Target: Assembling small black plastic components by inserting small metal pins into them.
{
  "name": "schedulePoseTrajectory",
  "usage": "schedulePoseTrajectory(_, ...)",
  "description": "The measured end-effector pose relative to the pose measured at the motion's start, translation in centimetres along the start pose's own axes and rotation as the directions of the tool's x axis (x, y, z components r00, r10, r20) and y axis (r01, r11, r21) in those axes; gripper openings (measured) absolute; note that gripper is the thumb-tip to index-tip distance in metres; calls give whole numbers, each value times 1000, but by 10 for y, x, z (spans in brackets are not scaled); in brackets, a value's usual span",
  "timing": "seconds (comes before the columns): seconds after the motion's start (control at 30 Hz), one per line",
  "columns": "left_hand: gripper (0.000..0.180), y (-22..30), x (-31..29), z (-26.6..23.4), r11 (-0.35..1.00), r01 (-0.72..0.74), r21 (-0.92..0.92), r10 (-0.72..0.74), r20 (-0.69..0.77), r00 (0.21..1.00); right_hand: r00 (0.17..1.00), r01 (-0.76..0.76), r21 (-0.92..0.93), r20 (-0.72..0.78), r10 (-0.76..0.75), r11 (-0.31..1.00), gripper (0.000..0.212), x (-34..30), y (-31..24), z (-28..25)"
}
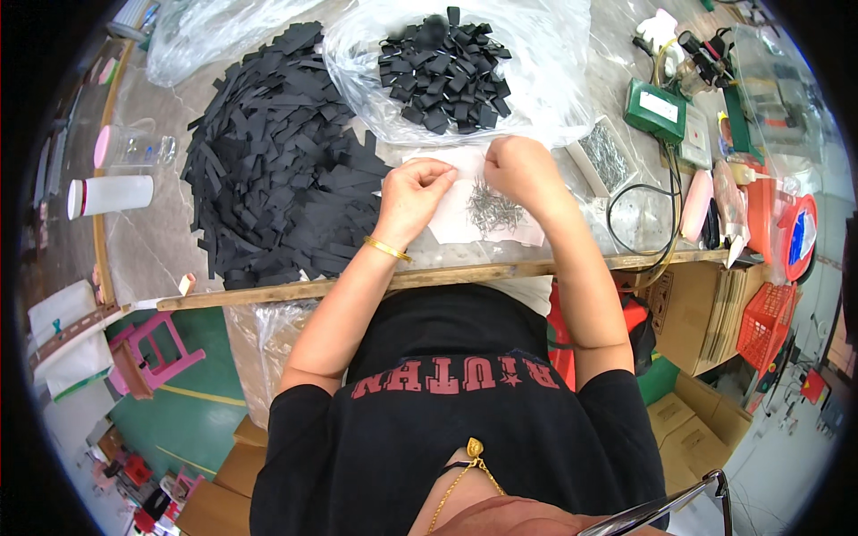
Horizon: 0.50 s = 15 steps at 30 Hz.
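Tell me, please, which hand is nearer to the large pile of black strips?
Left. The left hand is beside the right edge of the pile; the right hand is farther right.

Bright, even light, glare on the clear plastic sheet (552, 71), fairly sharp centre, black corners, bent edges

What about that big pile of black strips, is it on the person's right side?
No, the black strips lie to the left of the person's left hand.
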<state>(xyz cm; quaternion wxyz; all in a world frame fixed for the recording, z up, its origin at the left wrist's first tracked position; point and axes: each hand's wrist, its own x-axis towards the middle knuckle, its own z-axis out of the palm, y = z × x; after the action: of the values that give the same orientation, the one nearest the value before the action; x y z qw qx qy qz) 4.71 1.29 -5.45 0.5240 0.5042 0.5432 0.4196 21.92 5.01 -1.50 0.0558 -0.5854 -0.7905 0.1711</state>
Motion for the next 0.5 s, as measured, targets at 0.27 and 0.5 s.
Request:
schedulePoseTrajectory(0.27,19,14,7,-11,993,111,-37,-105,139,985,832,528,-243,-46,-553,814,7,-20,-9,-22)
schedulePoseTrajectory(0.5,19,26,9,-19,987,147,68,-160,276,948,730,643,-419,81,-679,641,5,-14,-17,-20)
